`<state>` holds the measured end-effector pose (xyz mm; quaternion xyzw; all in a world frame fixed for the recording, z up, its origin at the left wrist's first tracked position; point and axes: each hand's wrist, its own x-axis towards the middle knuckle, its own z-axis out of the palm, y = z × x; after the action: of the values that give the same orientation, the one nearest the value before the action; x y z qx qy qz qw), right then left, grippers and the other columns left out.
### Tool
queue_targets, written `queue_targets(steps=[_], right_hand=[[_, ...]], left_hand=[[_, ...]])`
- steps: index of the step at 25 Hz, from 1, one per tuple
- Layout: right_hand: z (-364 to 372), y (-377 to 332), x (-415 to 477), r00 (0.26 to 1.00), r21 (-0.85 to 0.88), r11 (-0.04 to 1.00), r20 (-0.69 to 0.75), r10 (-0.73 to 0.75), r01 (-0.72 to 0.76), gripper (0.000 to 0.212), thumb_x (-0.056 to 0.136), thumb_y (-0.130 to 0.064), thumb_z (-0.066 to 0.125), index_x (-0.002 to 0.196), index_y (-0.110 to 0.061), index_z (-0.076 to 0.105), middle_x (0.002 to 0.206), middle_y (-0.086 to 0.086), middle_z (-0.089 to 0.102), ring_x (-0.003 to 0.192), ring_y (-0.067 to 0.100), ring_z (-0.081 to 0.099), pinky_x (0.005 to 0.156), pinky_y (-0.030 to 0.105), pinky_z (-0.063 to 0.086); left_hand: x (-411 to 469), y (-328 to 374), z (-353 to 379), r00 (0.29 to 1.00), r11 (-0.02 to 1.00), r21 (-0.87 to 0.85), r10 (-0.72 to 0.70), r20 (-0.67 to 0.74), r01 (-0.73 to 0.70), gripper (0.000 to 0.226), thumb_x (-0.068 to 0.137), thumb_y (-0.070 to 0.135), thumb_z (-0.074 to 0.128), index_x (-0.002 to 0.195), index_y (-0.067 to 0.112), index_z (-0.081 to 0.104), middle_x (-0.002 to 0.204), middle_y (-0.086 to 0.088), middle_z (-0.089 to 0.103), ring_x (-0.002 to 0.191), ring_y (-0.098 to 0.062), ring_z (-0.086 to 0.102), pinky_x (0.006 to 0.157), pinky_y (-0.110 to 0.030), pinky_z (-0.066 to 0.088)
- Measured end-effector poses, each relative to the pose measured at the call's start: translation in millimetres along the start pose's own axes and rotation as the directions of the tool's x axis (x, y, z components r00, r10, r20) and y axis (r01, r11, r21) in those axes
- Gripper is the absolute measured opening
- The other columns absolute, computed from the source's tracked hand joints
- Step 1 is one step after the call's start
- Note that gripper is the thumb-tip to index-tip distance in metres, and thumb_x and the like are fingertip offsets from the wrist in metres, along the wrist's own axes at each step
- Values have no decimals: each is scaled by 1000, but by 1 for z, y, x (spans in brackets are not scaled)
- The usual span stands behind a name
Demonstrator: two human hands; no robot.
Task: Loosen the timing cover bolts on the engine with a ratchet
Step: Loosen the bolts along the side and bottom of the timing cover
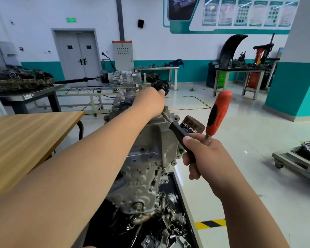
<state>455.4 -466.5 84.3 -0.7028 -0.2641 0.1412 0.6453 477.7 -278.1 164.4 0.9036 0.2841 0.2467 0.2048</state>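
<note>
Ratchet [177, 130]: black handle, steel shaft, lying across the top of the engine [147, 158], centre of view. Right hand [207, 156]: fingers wrapped round the ratchet handle, with the orange screwdriver [219, 113] also held, upright. Left hand [149, 102]: over the ratchet head, fingers hidden, grip cannot be told. Wooden counter [25, 136]: left of the engine. Parts tray [182, 197]: below the engine.

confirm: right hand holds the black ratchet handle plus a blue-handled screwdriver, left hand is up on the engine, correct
Not quite. In the head view the screwdriver has an orange handle, not blue. The rest stands: the right hand holds it together with the black ratchet handle, and the left hand is up on the engine.
</note>
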Motion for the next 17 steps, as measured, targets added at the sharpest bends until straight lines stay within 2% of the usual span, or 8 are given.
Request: queue_targets(steps=[1,2,5,8,10,12,14,17], right_hand=[[4,-3,-1,1000,30,999,3,-10,10,11,93,-32,51,99,-29,60,55,-2,59,38,16,43,50,31,46],[9,-6,-1,1000,65,998,4,-14,14,11,94,-30,51,100,-29,60,54,-1,59,37,16,42,48,29,46],[22,-15,-2,1000,120,993,3,-22,22,11,95,-25,50,102,-28,59,52,2,58,35,16,40,44,29,43],[33,-19,-6,999,149,988,17,-45,42,16,95,-21,50,94,-29,64,51,2,56,34,16,37,43,28,42],[40,-20,-10,998,172,984,46,-49,40,28,95,-21,49,82,-37,68,51,2,55,33,16,37,43,27,42],[48,-21,-12,997,188,982,68,-40,27,33,95,-20,48,79,-41,68,51,2,54,33,17,36,43,28,41],[56,-19,-12,997,207,978,80,-15,-2,24,96,-18,48,86,-27,69,52,4,53,33,17,34,43,29,40],[72,-14,-13,991,303,948,111,71,-102,14,95,-19,49,97,-16,63,54,6,50,32,17,30,44,29,38]], left_hand=[[-3,-6,-2,997,963,-261,-72,-6,68,40,101,36,36,103,4,62,70,-6,54,61,-19,51,53,-29,36],[-6,-12,-3,992,895,-432,-123,2,112,40,100,39,36,102,7,59,70,-4,53,59,-18,48,54,-27,36],[-14,-24,-2,983,730,-661,-166,78,176,35,101,38,37,92,10,55,66,-4,49,57,-20,45,57,-30,38],[-18,-33,-7,972,612,-770,-230,46,181,31,101,38,38,88,14,52,58,-1,49,45,-15,48,46,-24,41],[-18,-44,-11,961,570,-804,-275,6,168,30,100,38,41,84,16,53,58,0,50,38,-11,49,41,-23,41],[-19,-56,-12,963,531,-827,-267,42,183,30,100,37,43,84,15,55,59,-1,51,34,-9,50,39,-22,41],[-22,-67,-11,968,504,-842,-239,82,195,30,100,34,44,84,12,56,60,-2,50,34,-7,49,38,-20,41],[-25,-85,-11,967,461,-863,-232,107,206,30,100,33,47,81,12,57,51,-1,51,34,-7,49,37,-19,41]])
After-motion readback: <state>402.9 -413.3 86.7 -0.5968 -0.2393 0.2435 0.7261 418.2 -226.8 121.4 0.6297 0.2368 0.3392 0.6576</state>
